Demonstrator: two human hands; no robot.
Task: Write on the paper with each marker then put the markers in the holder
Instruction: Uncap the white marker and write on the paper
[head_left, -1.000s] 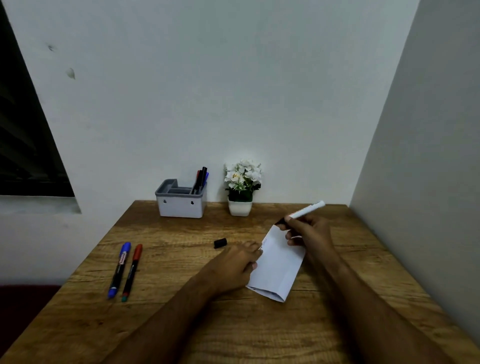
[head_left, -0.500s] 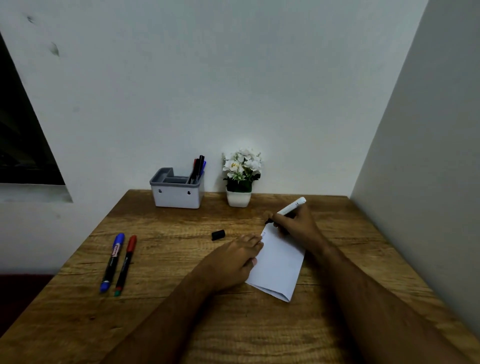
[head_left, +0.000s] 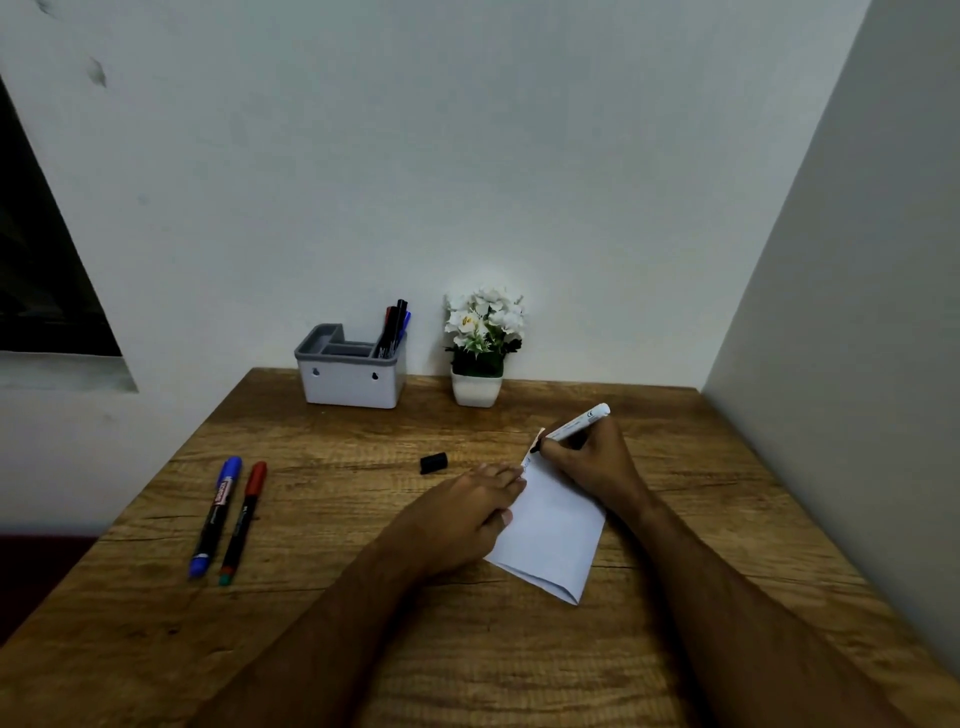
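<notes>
A folded white paper (head_left: 551, 535) lies on the wooden table (head_left: 363, 519). My left hand (head_left: 462, 514) rests flat on the paper's left edge and pins it down. My right hand (head_left: 592, 462) grips a white marker (head_left: 579, 423), its dark tip touching the paper's far corner. That marker's black cap (head_left: 434, 462) lies loose to the left of the paper. A blue-capped marker (head_left: 215, 514) and a red-capped marker (head_left: 243, 522) lie side by side at the table's left. The grey and white holder (head_left: 353, 379) stands at the back with several markers in its right compartment.
A small white pot of white flowers (head_left: 480, 348) stands right of the holder against the back wall. A grey wall (head_left: 841, 312) runs along the table's right edge. A dark window (head_left: 36, 260) is on the left.
My right hand lowered the marker from above the paper until its tip met the paper's far corner. My left hand stayed on the paper. The view shifted slightly.
</notes>
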